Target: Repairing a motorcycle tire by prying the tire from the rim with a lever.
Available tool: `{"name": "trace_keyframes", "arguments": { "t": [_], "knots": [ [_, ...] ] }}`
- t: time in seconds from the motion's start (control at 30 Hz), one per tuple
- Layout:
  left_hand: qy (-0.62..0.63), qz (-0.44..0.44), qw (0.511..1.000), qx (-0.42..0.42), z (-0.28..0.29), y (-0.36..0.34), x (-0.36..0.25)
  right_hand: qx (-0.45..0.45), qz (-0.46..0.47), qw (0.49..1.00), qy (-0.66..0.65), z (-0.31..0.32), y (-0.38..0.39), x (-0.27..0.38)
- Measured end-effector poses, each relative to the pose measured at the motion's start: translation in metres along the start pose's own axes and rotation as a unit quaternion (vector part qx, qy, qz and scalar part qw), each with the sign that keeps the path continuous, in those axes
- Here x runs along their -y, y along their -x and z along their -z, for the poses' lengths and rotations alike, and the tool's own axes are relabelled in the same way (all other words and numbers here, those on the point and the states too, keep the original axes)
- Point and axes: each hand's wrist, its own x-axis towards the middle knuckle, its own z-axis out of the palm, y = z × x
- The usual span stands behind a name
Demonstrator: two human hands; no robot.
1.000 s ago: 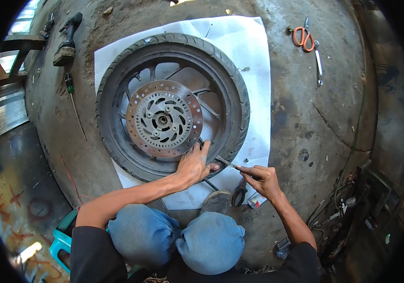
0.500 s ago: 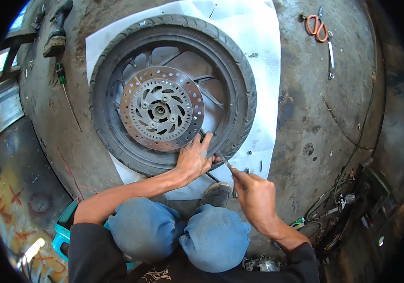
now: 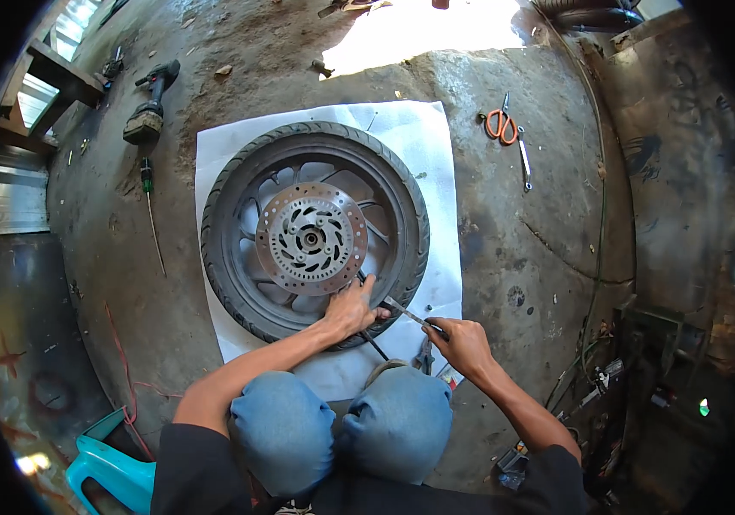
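A motorcycle wheel with a black tire (image 3: 415, 202) lies flat on a white sheet (image 3: 441, 163). Its drilled brake disc (image 3: 343, 204) faces up. At the wheel's near right edge, my left hand (image 3: 352, 309) is closed over a dark rod (image 3: 374, 346), which crosses the rim and sticks out toward me; the palm hides part of it. My right hand (image 3: 462, 345) grips a flat metal tire lever (image 3: 406, 312), its tip at the tire's edge beside my left fingers. How far the tip goes under the bead cannot be made out.
Orange-handled scissors (image 3: 501, 125) and a wrench (image 3: 524, 160) lie right of the sheet. A cordless drill (image 3: 149, 107) and a screwdriver (image 3: 149, 210) lie left. Pliers (image 3: 424, 357) are near my right hand. A turquoise stool (image 3: 110, 468) stands lower left; red wire (image 3: 123, 369) trails beside it.
The view has shifted, so the wheel appears smaller and more of the far floor shows. My left hand stays on the rod at the rim; the lever in my right hand now slants flatter.
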Motion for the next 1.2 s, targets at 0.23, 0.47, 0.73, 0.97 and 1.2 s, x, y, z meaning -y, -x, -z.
{"name": "trace_keyframes", "arguments": {
  "t": [0.23, 0.47, 0.73, 0.97, 1.2],
  "knots": [
    [-0.002, 0.011, 1.0, -0.001, -0.001, 0.002, 0.001, -0.073, 0.027, 0.994, -0.078, -0.055, -0.001, -0.028],
    [-0.026, 0.031, 0.999, -0.004, -0.01, 0.001, -0.001, -0.139, 0.102, 0.976, -0.131, -0.111, -0.009, -0.075],
    [-0.046, 0.034, 0.998, -0.011, -0.014, 0.0, -0.009, -0.208, 0.18, 0.961, 0.006, -0.145, -0.025, -0.101],
    [-0.033, 0.016, 0.999, -0.021, -0.012, 0.003, -0.005, -0.228, 0.171, 0.958, -0.007, -0.14, -0.018, -0.089],
    [-0.027, -0.065, 0.997, -0.006, -0.005, 0.008, 0.016, -0.165, -0.021, 0.986, 0.022, -0.042, 0.039, 0.009]
  ]
}}
